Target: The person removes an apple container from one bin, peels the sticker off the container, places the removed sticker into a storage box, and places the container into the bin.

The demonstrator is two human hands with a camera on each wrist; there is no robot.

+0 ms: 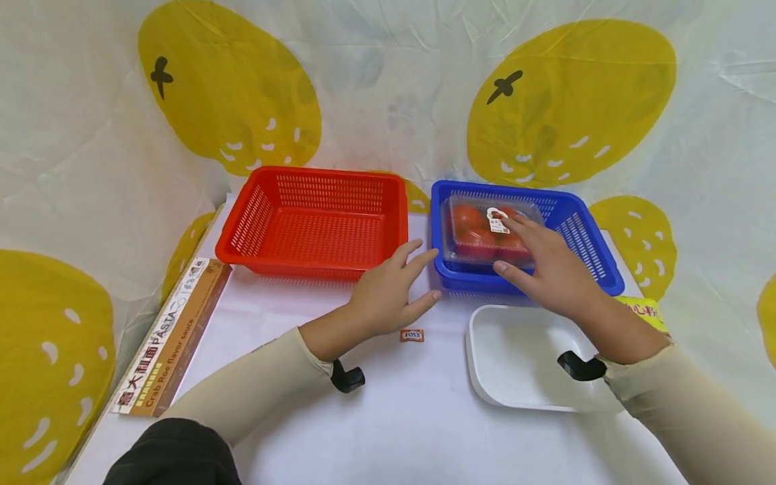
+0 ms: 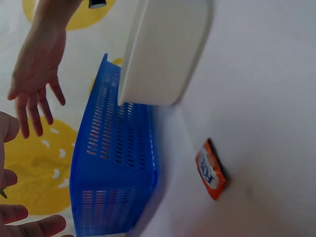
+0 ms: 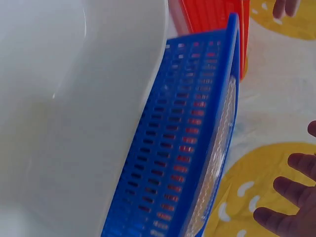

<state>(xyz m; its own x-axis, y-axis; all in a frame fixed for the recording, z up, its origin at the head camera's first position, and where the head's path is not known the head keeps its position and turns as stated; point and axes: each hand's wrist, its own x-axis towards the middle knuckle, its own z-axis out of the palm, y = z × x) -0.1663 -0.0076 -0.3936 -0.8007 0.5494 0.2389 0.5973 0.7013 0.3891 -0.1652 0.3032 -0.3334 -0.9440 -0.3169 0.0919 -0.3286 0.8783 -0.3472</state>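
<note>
The right hand (image 1: 554, 269) lies with fingers (image 1: 526, 232) straight and released on the clear tomato box (image 1: 485, 232) (labelled on top), which sits in the blue basket (image 1: 591, 252). The left hand (image 1: 388, 289) hovers relaxed at the basket's 9 o'clock, grasping nothing. At its 6 o'clock, a white tray (image 1: 515, 364) sits on the counter (image 1: 376, 417).
</note>
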